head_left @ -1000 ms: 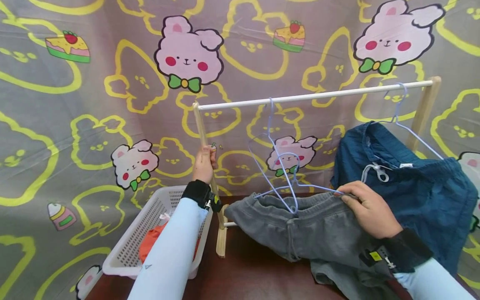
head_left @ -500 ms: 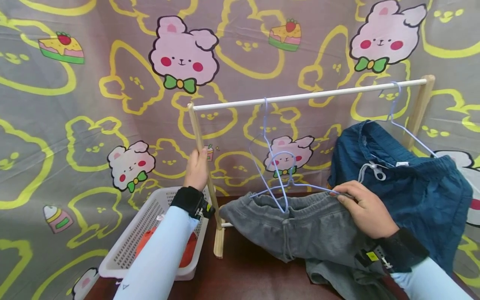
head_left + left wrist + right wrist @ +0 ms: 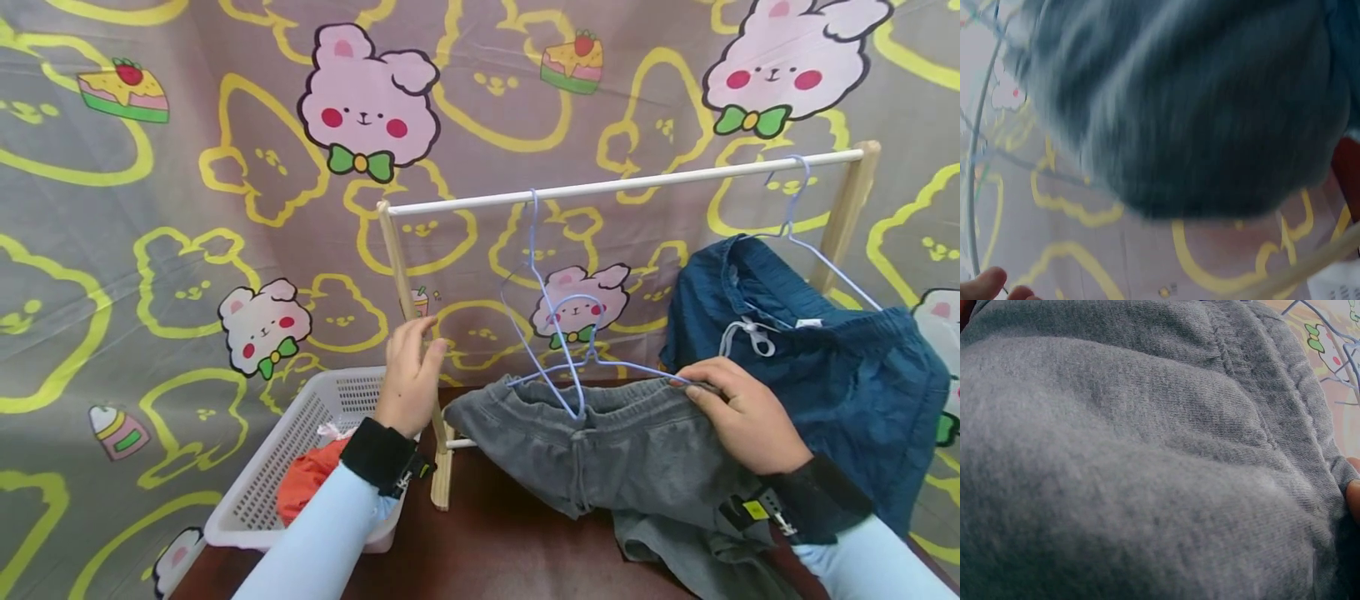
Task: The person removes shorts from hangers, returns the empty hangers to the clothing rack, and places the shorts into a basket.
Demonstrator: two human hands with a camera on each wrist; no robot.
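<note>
My right hand point(image 3: 744, 415) pinches the waistband of grey drawstring pants point(image 3: 637, 458) together with one end of a light-blue hanger point(image 3: 626, 364). That hanger sits in the waistband, its hook below the rail. In the right wrist view, grey fabric point(image 3: 1141, 444) fills most of the picture, with a bit of finger at the right edge. My left hand point(image 3: 411, 377) is raised with extended fingers, holding nothing, in front of the left wooden post point(image 3: 397, 258). In the left wrist view, fingertips point(image 3: 985, 284) show at the lower left, below the blurred pants point(image 3: 1197, 112).
A bare hanger point(image 3: 534, 250) hangs from the white rail point(image 3: 637, 183). Blue shorts point(image 3: 817, 383) hang on another hanger at the right. At the left, a white basket point(image 3: 247, 492) holds orange cloth point(image 3: 311, 479). The rack stands on a dark red table point(image 3: 517, 550) before a patterned curtain.
My left hand has let go of the rack's left post and moved slightly down, its fingers now extended. My right hand keeps hold of the pants and hanger in nearly the same place.
</note>
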